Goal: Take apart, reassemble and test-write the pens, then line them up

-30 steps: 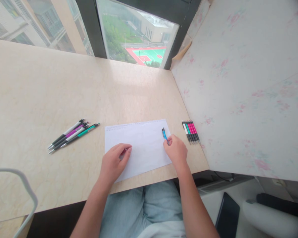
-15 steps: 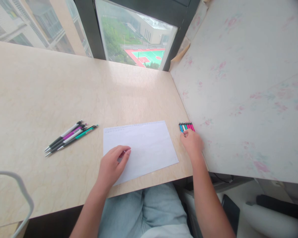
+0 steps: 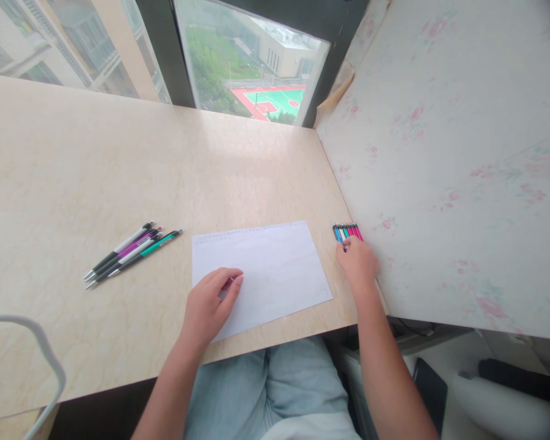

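My left hand (image 3: 212,302) rests on the lower left part of a white sheet of paper (image 3: 275,263). Its fingers are loosely curled, with the thumb tip close to the index finger and nothing visible held. At the right, my right hand (image 3: 358,260) is closed over the near part of a row of ballpoint pens (image 3: 347,231). Their blue, white, green and pink barrels point away from me, side by side. The hand hides their lower ends, and how many it grips is unclear. Faint lines of handwriting run along the paper's top edge.
Several more pens (image 3: 128,253), with white, purple and green barrels, lie in a slanted bunch on the table (image 3: 119,165) at the left. A flower-patterned wall (image 3: 440,153) borders the table's right side. A white cable (image 3: 46,348) curves up at the lower left. Windows stand behind.
The view has shifted slightly. My right hand stays at the row of pens, its fingers moving only a little. My left hand has not visibly moved on the paper.
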